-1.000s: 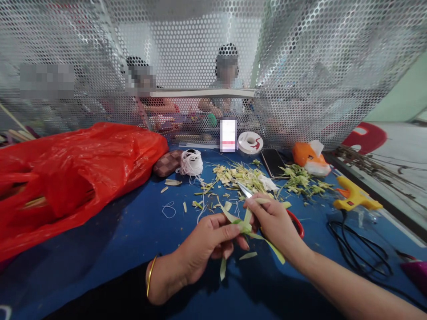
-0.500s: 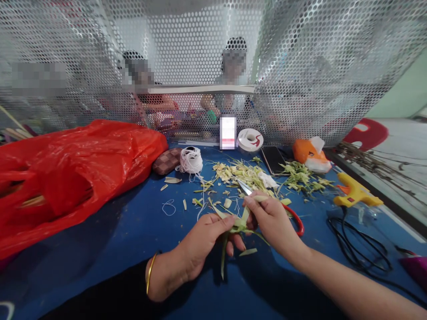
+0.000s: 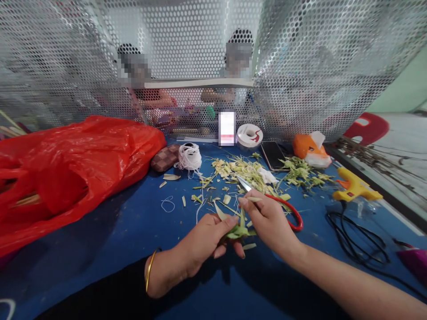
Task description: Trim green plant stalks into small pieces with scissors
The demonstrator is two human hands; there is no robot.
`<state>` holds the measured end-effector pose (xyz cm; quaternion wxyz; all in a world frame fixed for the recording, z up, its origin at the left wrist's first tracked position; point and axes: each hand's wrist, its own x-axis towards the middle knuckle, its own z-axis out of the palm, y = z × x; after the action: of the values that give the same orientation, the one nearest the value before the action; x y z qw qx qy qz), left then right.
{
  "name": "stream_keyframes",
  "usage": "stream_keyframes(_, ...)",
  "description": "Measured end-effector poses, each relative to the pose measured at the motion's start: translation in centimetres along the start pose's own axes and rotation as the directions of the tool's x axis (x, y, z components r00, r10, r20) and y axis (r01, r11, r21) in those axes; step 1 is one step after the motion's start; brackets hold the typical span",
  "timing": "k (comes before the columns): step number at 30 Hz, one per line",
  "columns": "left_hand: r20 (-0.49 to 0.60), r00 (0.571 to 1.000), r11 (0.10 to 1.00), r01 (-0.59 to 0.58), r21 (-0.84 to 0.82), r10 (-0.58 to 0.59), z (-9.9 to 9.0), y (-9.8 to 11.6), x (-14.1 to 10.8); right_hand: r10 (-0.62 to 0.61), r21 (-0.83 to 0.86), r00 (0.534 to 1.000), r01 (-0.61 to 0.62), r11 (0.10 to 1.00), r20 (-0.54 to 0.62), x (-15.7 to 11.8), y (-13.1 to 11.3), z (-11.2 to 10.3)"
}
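Note:
My left hand [image 3: 208,238] is closed, its thumb pressing a small bundle of folded green leaf strips [image 3: 237,232] against the fingers. One strip of the bundle stands up toward my right hand [image 3: 268,218], whose thumb and forefinger pinch its upper end. Under and beyond my right hand lie red-handled scissors [image 3: 293,215], blades pointing away to the left. Just past both hands, pale green leaf scraps [image 3: 238,171] are scattered on the blue table [image 3: 133,249]. A loose leaf piece [image 3: 249,246] lies close to my left fingertips.
A red plastic bag [image 3: 80,164] covers the left side. White string [image 3: 189,156], a ribbon spool [image 3: 249,135], a lit phone [image 3: 227,129], a dark phone [image 3: 273,155] and tissues [image 3: 312,150] stand behind. A yellow glue gun [image 3: 356,186] with black cord lies right. Two people sit beyond the perforated curtain.
The long strip that hung below my left hand no longer shows there. My right hand has shifted slightly, drawing the strip upright, and more of the scissors' red handles shows. The view tilted a little.

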<state>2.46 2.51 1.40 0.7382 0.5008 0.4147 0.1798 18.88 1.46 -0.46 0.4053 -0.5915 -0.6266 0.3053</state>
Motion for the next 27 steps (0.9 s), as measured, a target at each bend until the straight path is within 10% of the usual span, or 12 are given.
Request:
stream_keyframes(12,-0.016,1.000,1.000,-0.007,0.003,0.007,-0.40,-0.77,0.30,0.109,0.221,0.993,-0.117,0.968,0.049,0.02,0.11,0.53)
stream_keyframes(20,-0.246,0.965,0.995,-0.076,0.069,0.091,-0.20,-0.71,0.19,0.019,0.090,0.999,-0.022,0.996,0.036,0.31,0.09,-0.16)
stream_keyframes(27,-0.150,0.986,0.993,-0.056,0.109,0.072,-0.41,-0.76,0.13,0.010,0.078,0.999,-0.013,0.997,0.038,0.50,0.35,-0.44)
